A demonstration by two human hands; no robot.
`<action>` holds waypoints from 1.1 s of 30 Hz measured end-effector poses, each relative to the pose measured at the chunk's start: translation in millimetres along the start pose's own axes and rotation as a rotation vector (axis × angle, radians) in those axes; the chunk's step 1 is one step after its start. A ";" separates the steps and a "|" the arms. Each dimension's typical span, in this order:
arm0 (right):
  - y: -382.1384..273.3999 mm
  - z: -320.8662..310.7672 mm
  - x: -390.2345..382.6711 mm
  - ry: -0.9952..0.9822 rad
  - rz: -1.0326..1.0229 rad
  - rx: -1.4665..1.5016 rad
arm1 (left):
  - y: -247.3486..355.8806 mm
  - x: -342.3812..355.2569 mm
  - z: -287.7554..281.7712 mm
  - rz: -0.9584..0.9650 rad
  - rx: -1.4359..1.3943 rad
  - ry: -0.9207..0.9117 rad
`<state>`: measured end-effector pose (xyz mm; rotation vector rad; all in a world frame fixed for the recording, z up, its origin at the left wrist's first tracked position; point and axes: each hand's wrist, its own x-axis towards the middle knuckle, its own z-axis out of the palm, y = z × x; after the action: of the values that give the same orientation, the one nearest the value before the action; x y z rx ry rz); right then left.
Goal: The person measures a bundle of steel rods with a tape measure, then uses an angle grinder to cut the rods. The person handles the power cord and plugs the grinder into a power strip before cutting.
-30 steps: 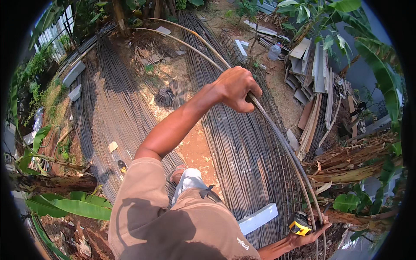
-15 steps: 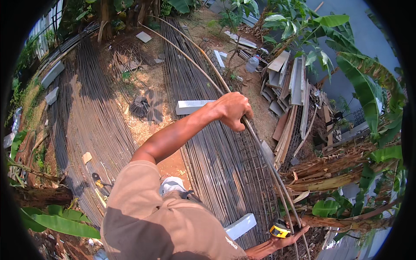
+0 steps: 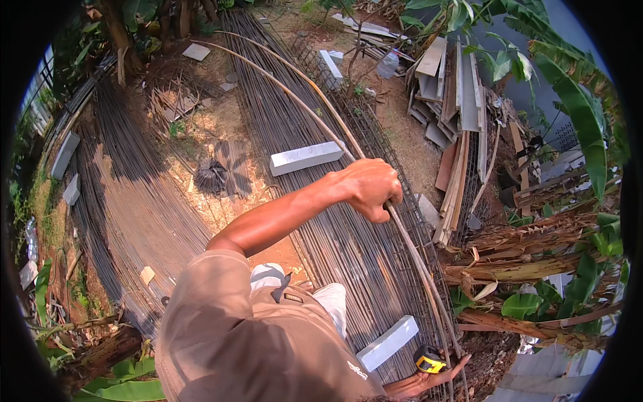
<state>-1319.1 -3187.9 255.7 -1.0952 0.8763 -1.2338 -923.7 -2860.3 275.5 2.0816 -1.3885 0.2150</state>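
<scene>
My left hand (image 3: 372, 186) is wrapped round two long, thin metal rods (image 3: 407, 234), which run from the top of the view to the lower right and bend in the fisheye picture. At the lower right my right hand (image 3: 442, 374) grips the same rods near a yellow and black tape measure (image 3: 429, 362), which it also holds. Beneath the rods lie dense lengths of rebar (image 3: 268, 94) and a wire mesh cage (image 3: 375, 134). Two pale rectangular blocks rest on the rebar, one (image 3: 305, 158) beyond my left forearm, the other (image 3: 387, 342) beside the tape measure.
Another rebar pile (image 3: 140, 187) spreads to the left, with pale blocks (image 3: 65, 155) at its edge. A dark coil (image 3: 210, 175) lies on the dirt between piles. Stacked boards (image 3: 449, 87), banana plants (image 3: 576, 120) and dry trunks (image 3: 516, 268) border the right, before a grey wall.
My left hand and the rods have moved lower in view, uncovering the block beyond my forearm. My right hand has shifted leftward and downward in view. More of my legs now shows.
</scene>
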 end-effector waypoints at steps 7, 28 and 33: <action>86.4 75.9 67.1 -0.074 0.089 0.197 | -112.3 114.8 21.0 0.115 0.026 -0.015; 427.4 440.2 66.4 0.137 0.801 0.240 | -576.6 198.6 94.3 -0.433 0.092 -0.513; 515.4 529.3 33.0 0.137 0.899 0.265 | -734.1 195.0 99.0 -0.437 0.240 -0.794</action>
<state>-669.6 -3140.1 -94.5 -0.3125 1.0991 -0.6322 -213.4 -2881.4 -10.4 2.7642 -1.2942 -0.7321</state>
